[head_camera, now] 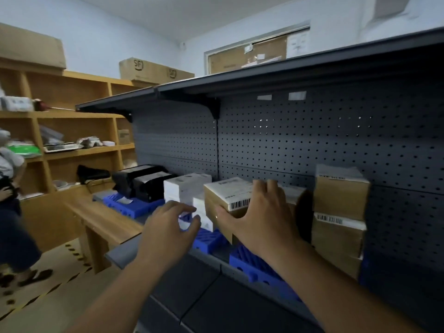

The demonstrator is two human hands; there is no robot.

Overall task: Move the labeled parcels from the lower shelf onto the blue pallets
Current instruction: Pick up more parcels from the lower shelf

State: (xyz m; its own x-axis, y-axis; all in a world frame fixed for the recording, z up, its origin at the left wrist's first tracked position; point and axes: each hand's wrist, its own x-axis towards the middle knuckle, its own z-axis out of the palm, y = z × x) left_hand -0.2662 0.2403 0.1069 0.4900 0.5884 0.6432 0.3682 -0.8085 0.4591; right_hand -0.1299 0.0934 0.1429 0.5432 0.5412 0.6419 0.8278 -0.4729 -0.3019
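Centrally, a brown cardboard parcel [228, 195] with a white barcode label on its top is shown on the grey metal shelf [168, 280], raised over the blue pallets [254, 263]; whether it rests on them or is carried clear of them cannot be told. Its long axis is seen to run from near left to far right, roughly along the pegboard back panel [312, 140]. The right hand [262, 212] is laid against the parcel's near right portion, spread wide, with the fingers [271, 188] draped over the top face and the thumb pressed to the front face below the barcode; a flat, open-palmed hold is judged rather than a closed grasp. The left hand [173, 227] is held just left of the parcel, half curled and empty, its fingertips close to a small white box [204, 215] though contact cannot be confirmed. The right hand is therefore the nearer one, and the parcel lies directly ahead of it. Stacked brown parcels [338, 212] stand just to the right, white boxes [185, 188] and black-wrapped packages [141, 183] to the left on further pallets. Any settling of the parcel is judged to depend on the gap between these neighbours.
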